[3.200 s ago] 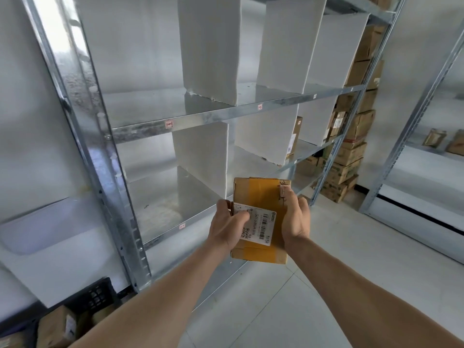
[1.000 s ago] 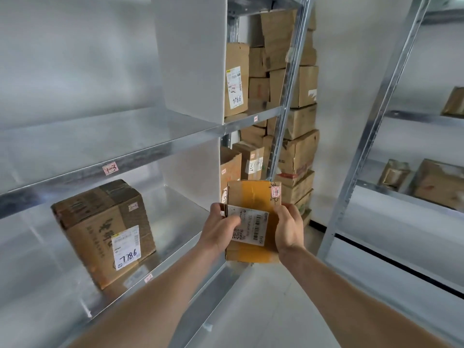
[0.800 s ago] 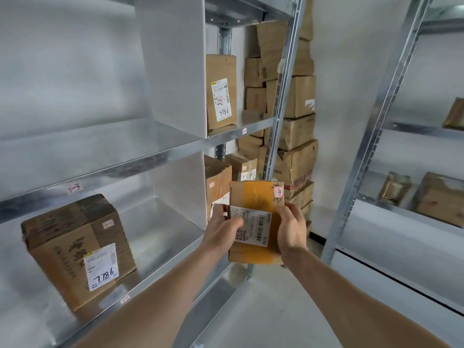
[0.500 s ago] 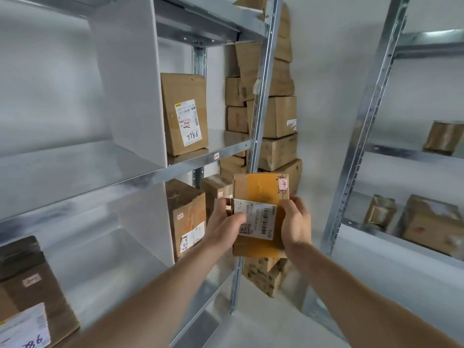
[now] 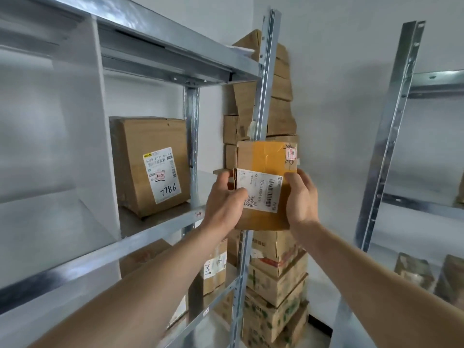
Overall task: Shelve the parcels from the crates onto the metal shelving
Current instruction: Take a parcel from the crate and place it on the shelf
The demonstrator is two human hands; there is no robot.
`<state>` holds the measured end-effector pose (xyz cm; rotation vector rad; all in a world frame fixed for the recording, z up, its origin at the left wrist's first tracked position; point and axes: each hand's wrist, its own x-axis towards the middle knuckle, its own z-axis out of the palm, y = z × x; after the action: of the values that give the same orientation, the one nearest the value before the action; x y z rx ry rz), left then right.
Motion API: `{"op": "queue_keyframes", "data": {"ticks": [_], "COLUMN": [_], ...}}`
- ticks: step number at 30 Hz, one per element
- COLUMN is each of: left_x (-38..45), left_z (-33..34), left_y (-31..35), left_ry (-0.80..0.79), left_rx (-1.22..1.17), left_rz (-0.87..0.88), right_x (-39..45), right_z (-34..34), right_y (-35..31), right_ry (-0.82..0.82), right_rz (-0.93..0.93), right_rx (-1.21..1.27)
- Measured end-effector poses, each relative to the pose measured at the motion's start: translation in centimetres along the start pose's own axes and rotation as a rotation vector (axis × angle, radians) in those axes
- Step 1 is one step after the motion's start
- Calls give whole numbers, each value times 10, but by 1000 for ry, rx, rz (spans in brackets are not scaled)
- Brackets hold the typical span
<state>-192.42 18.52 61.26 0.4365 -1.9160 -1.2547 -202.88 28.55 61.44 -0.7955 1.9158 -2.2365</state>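
Note:
I hold a small cardboard parcel [image 5: 266, 159] with orange tape and a white barcode label upright in front of me. My left hand [image 5: 222, 204] grips its left edge, thumb across the label. My right hand [image 5: 300, 197] grips its right edge. The parcel hangs in the air in front of the shelving's upright post [image 5: 266, 79], at the level of the metal shelf [image 5: 160, 224] to its left. On that shelf stands a taller parcel [image 5: 150, 164] marked 7786.
A white divider panel [image 5: 75, 146] bounds the shelf bay on the left. Stacked cardboard boxes [image 5: 276, 280] rise against the wall behind the post. A second shelving unit [image 5: 391, 136] stands at the right with a few parcels. More parcels sit on the lower shelf [image 5: 213, 270].
I have walked along the shelving to its far end and looked up. The parcel stays in both hands and has risen to the level of the shelf with the 7786 parcel.

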Motion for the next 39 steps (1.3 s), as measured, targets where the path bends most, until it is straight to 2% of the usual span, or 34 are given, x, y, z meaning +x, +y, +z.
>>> {"op": "queue_keyframes", "data": {"ticks": [6, 12, 21, 28, 39], "left_x": [59, 97, 122, 144, 179], "left_z": [5, 19, 39, 41, 26], "left_y": [-4, -14, -49, -68, -96], "left_ry": [157, 344, 460, 553, 584], "left_rx": [54, 152, 268, 331, 307], "left_rz": [20, -2, -132, -190, -234], "right_x": [79, 154, 206, 239, 263], "right_z": [26, 51, 70, 91, 124], "right_y": [5, 34, 82, 105, 124], "right_ry": [-145, -381, -764, -864, -872], "right_rz": [-36, -58, -12, 12, 44], "right_rx": [106, 186, 187, 161, 209]}}
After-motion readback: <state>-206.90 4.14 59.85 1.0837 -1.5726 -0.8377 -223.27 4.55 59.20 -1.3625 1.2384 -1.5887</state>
